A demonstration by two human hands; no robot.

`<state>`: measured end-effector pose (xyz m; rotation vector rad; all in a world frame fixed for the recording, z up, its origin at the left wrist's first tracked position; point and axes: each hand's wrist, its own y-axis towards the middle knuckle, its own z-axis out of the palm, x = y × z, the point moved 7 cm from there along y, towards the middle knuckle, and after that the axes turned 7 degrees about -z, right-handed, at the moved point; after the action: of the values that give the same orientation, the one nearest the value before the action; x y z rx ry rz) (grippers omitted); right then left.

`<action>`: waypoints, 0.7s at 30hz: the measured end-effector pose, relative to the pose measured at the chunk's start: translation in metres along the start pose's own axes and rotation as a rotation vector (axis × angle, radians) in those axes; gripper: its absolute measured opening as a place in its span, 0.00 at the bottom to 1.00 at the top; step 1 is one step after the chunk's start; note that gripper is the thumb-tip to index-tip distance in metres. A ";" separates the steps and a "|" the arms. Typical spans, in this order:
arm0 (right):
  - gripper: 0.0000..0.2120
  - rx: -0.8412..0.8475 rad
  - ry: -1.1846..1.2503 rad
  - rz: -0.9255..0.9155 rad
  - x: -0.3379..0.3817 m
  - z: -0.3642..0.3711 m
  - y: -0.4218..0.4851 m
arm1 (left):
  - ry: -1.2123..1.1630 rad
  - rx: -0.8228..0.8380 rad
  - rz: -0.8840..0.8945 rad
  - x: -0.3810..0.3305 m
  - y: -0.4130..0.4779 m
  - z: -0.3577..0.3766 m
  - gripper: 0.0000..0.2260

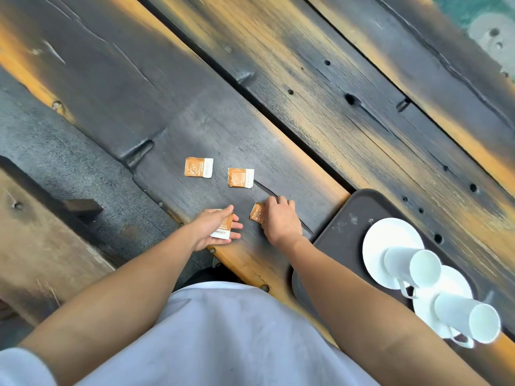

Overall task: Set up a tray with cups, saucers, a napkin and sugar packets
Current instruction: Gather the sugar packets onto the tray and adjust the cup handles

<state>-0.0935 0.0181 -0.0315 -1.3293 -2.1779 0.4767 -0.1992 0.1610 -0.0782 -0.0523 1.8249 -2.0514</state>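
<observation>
Two cups [412, 264] on saucers [381, 240] already occupy the tray [342, 218]; left hand [214, 228] pinches a first sugar packet [223, 232], right hand [282, 221] grips a second packet [256, 213] on the desk [195, 121]; two loose packets [198, 167] await collection, napkin unseen

Orange-and-white sugar packets [198, 167] with pale speckles; white cups [412, 266] and saucers [387, 240]; dark brown tray [345, 218]; tabletop [306, 93] charred black, amber-streaked.

Scorched plank table [320, 87]: far packet [198, 167] and near packet [240, 177] lie flat beyond the right hand [281, 221], third packet [257, 212] under its curled fingers, dark tray [342, 218] just right of it.
</observation>
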 end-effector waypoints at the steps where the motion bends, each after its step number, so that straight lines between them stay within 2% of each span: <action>1: 0.17 0.007 0.028 0.014 -0.002 0.004 -0.006 | -0.002 -0.002 0.002 0.002 -0.002 0.000 0.19; 5: 0.17 0.068 0.156 0.068 -0.010 0.019 -0.026 | -0.021 -0.014 0.017 0.008 -0.010 0.003 0.18; 8: 0.03 0.127 0.196 0.062 -0.013 0.025 -0.038 | -0.043 -0.021 0.033 0.015 -0.014 0.006 0.17; 12: 0.07 0.157 0.361 0.132 -0.019 0.032 -0.051 | -0.085 -0.017 0.037 0.024 -0.017 0.013 0.16; 17: 0.07 0.175 0.822 0.285 -0.029 0.042 -0.070 | -0.117 -0.009 0.036 0.032 -0.020 0.025 0.16; 21: 0.10 0.166 0.913 0.294 -0.035 0.038 -0.088 | -0.152 -0.006 0.012 0.035 -0.023 0.037 0.19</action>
<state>-0.1656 -0.0532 -0.0224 -1.4009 -1.1844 0.0979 -0.2268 0.1170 -0.0586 -0.1924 1.7349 -1.9764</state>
